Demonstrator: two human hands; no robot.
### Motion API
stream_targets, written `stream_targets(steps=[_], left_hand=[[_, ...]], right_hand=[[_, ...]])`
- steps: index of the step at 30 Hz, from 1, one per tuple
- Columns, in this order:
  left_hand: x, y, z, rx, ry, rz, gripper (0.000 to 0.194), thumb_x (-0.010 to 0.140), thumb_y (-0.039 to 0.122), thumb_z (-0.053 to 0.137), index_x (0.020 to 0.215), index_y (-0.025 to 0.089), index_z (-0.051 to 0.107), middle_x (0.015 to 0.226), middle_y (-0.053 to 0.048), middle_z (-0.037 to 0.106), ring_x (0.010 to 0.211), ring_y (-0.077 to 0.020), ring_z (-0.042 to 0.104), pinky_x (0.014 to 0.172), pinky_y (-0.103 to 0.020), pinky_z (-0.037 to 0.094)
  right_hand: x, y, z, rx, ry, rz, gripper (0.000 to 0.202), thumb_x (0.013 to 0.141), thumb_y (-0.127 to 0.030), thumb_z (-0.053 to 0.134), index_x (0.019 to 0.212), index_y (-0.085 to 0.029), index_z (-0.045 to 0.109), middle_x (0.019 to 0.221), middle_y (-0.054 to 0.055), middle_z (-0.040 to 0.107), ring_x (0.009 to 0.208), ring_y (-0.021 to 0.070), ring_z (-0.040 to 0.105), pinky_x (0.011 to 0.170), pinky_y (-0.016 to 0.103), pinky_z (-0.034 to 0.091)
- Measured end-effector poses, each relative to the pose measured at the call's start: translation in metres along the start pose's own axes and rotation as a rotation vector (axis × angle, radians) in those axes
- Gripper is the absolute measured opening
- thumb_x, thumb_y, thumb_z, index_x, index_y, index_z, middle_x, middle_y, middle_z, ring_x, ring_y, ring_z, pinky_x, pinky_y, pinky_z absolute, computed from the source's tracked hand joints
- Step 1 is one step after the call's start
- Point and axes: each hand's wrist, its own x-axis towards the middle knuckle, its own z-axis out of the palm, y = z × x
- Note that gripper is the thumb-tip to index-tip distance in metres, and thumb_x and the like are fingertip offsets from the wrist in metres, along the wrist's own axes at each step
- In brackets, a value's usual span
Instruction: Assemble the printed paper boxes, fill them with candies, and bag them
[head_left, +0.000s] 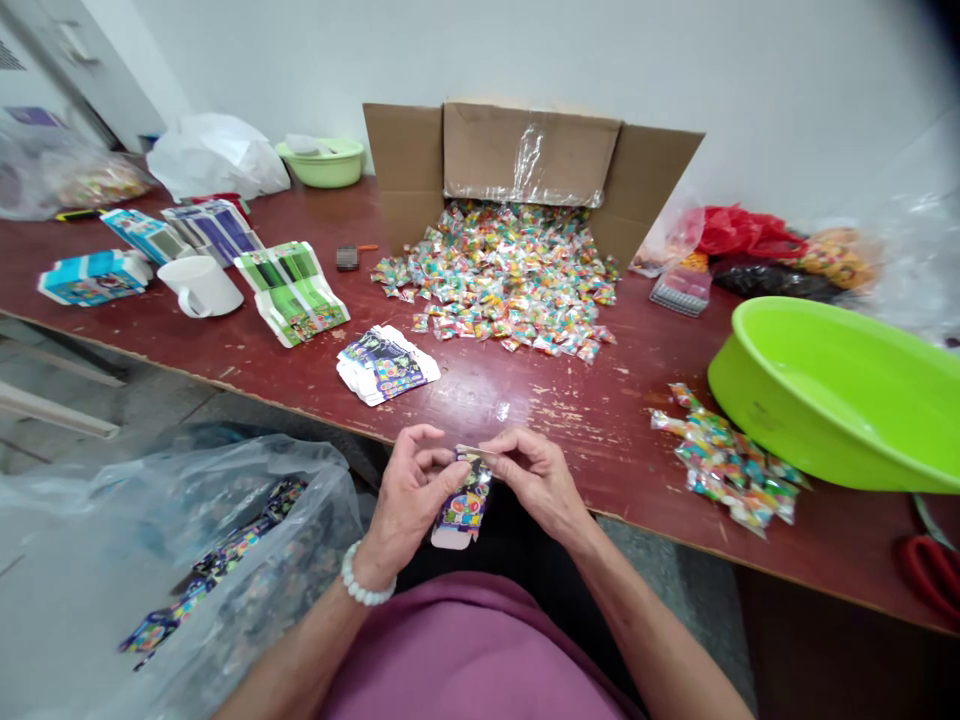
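Just off the table's front edge, a small dark printed candy box (466,500) is held between my two hands. My left hand (412,485) grips its left side, thumb across the front. At the box's upper end, the thumb and fingers of my right hand (536,475) pinch a flap. A pale flap hangs at the lower end. On the table ahead to the left lies a stack of flattened dark printed boxes (386,365). Many small wrapped candies (517,280) spill from an open cardboard carton (532,155) in front of me.
To the right are a green basin (840,390), a smaller candy pile (731,465) and red-handled scissors (930,570). Green flat boxes (292,290), a white mug (201,287) and blue boxes (96,277) stand left. A clear plastic bag (247,560) with printed boxes sits below left.
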Motion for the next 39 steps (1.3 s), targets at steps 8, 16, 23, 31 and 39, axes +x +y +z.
stream_targets(steps=[8, 16, 23, 31, 39], left_hand=[[-0.001, 0.000, 0.006, -0.206, -0.221, -0.445, 0.058, 0.091, 0.065, 0.042, 0.123, 0.017, 0.053, 0.073, -0.004, 0.065, 0.051, -0.0164, 0.063, 0.048, -0.025, 0.048], [0.005, 0.000, 0.007, -0.050, -0.208, -0.357, 0.071, 0.090, 0.072, 0.033, 0.131, 0.018, 0.053, 0.066, -0.003, 0.063, 0.044, -0.0140, 0.059, 0.041, -0.021, 0.043], [0.010, 0.000, 0.001, 0.062, -0.273, -0.327, 0.081, 0.087, 0.076, 0.031, 0.126, 0.011, 0.060, 0.059, -0.005, 0.062, 0.041, -0.0133, 0.056, 0.039, -0.020, 0.040], [0.014, -0.006, 0.001, 0.026, -0.186, -0.341, 0.072, 0.087, 0.072, 0.040, 0.133, 0.018, 0.052, 0.064, -0.002, 0.062, 0.044, -0.0136, 0.056, 0.041, -0.023, 0.043], [0.011, -0.005, 0.005, -0.220, -0.098, -0.407, 0.046, 0.082, 0.042, 0.069, 0.121, 0.024, 0.052, 0.095, -0.005, 0.067, 0.079, -0.0175, 0.066, 0.066, -0.027, 0.051]], right_hand=[[-0.001, -0.006, -0.005, -0.152, -0.163, -0.134, 0.013, 0.092, -0.030, 0.062, 0.090, -0.021, 0.072, 0.088, 0.005, 0.071, 0.082, 0.0179, 0.067, 0.077, 0.030, 0.050], [0.008, -0.007, -0.001, 0.003, -0.176, 0.143, 0.018, 0.086, -0.034, 0.069, 0.092, -0.018, 0.072, 0.088, 0.005, 0.075, 0.063, 0.0154, 0.067, 0.061, 0.027, 0.052], [0.014, -0.015, -0.001, 0.137, -0.193, 0.229, 0.019, 0.084, -0.035, 0.070, 0.082, -0.016, 0.069, 0.072, 0.002, 0.072, 0.052, 0.0128, 0.063, 0.054, 0.025, 0.049], [0.000, -0.015, 0.005, -0.080, -0.267, -0.041, 0.016, 0.095, -0.033, 0.058, 0.092, -0.022, 0.069, 0.111, 0.005, 0.070, 0.096, 0.0177, 0.066, 0.090, 0.032, 0.049], [0.088, 0.040, -0.095, -0.996, 0.194, -0.028, 0.030, 0.094, -0.037, 0.052, 0.118, -0.024, 0.064, 0.125, 0.009, 0.063, 0.115, 0.0259, 0.056, 0.099, 0.042, 0.044]])
